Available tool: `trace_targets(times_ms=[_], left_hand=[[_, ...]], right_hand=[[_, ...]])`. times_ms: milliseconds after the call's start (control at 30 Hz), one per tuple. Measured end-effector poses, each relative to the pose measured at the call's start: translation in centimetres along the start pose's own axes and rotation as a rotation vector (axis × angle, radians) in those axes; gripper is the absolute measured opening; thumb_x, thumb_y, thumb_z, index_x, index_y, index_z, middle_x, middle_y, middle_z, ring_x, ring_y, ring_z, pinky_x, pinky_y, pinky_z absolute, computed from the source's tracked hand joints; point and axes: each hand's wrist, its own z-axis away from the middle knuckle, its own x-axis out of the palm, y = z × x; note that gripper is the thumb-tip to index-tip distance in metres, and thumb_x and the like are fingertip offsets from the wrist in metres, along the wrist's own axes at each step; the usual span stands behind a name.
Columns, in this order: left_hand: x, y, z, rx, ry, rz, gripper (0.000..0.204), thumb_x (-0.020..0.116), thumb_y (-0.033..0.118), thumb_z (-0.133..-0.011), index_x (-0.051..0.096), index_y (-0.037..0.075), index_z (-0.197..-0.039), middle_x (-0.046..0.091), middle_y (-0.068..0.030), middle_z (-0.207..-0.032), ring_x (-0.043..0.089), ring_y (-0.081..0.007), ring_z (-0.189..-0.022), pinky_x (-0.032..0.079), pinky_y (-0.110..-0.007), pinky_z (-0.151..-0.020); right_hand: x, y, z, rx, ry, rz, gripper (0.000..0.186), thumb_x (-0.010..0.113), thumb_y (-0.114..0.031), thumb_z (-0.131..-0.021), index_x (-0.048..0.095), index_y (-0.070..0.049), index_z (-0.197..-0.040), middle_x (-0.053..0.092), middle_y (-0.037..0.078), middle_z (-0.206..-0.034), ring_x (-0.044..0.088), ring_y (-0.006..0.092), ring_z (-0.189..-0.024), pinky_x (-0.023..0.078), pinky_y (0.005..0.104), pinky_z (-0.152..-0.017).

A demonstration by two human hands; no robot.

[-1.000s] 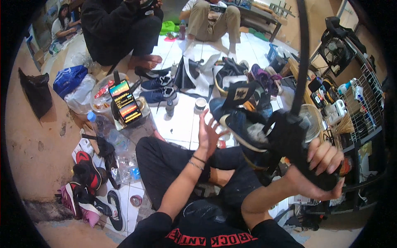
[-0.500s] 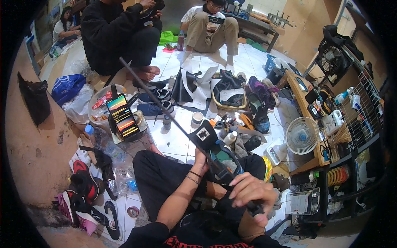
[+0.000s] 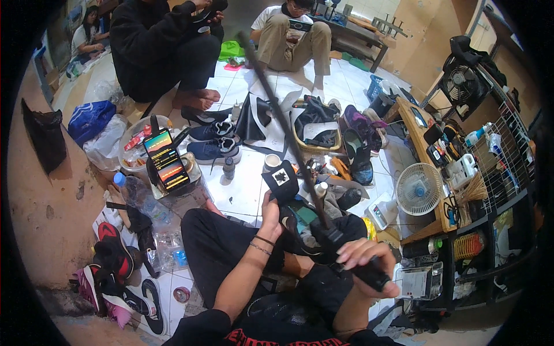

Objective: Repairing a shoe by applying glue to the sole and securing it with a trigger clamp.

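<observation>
My right hand is closed around the dark handle of a long black rod. The rod slants up and left across the view to a slightly thicker tip; I cannot make out its exact kind. My left hand grips a black piece with a white square patch, its fingers partly hidden behind it. Just right of that hand, over my crossed legs, lies what looks like a black shoe, partly covered by the rod.
Ahead on the tiles stand dark sneakers, a small bottle, a cup and a basket. At left a phone leans by a tub. A white fan stands at right. Several people sit beyond.
The rod has swung to the right and stands steeper. My right hand has shifted slightly right, while my left hand and the patched black piece have moved slightly left.
</observation>
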Motion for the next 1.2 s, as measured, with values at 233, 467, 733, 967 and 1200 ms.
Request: trace_targets(times_ms=[233,467,733,967,1200], left_hand=[[4.4,0.4,3.7,-0.098,-0.159,-0.08,0.031,0.036,0.01,-0.099,0.048,0.014,-0.127,0.06,-0.0137,-0.118,0.062,-0.0259,-0.104,0.055,-0.039,-0.085],[2.9,0.4,2.0,-0.038,-0.366,-0.478,0.022,0.045,0.023,-0.101,0.058,0.009,-0.111,0.062,-0.0061,-0.117,0.06,-0.017,-0.104,0.049,-0.032,-0.086],[6.9,1.1,7.0,0.567,-0.376,-0.75,0.019,0.057,0.018,-0.092,0.061,0.002,-0.1,0.063,-0.0093,-0.103,0.059,-0.0221,-0.097,0.045,-0.035,-0.086],[9.0,3.8,13.5,0.535,-0.466,-1.028,0.038,0.064,0.034,-0.087,0.056,0.0,-0.101,0.057,-0.0157,-0.091,0.058,-0.0296,-0.083,0.046,-0.035,-0.074],[7.9,3.6,10.6,0.779,-0.568,-0.954,0.041,0.058,0.038,-0.093,0.053,0.0,-0.106,0.059,-0.0172,-0.081,0.062,-0.0322,-0.074,0.048,-0.036,-0.067]], right_hand=[[-5.4,-3.2,-2.3,-0.209,0.279,-0.192,0.044,0.054,-0.05,-0.082,0.042,-0.009,-0.074,0.039,0.0,-0.056,0.038,0.0139,-0.049,0.036,0.0303,-0.051],[-9.2,-7.0,-0.1,-0.217,0.384,-0.101,0.038,0.053,-0.043,-0.084,0.037,-0.009,-0.078,0.033,0.0,-0.063,0.033,0.011,-0.055,0.03,0.0275,-0.055],[-7.5,-4.8,0.2,-0.116,0.338,0.1,0.048,0.049,-0.048,-0.079,0.045,-0.001,-0.075,0.042,0.007,-0.056,0.042,0.0188,-0.05,0.037,0.0333,-0.051],[-1.8,-0.5,-1.2,-0.024,0.224,-0.048,0.052,0.049,-0.047,-0.079,0.05,0.005,-0.077,0.047,0.011,-0.057,0.046,0.022,-0.049,0.041,0.0362,-0.052],[0.5,1.7,-0.8,-0.068,0.233,-0.083,0.052,0.046,-0.048,-0.081,0.05,0.004,-0.078,0.048,0.011,-0.058,0.046,0.0223,-0.051,0.041,0.0363,-0.053]])
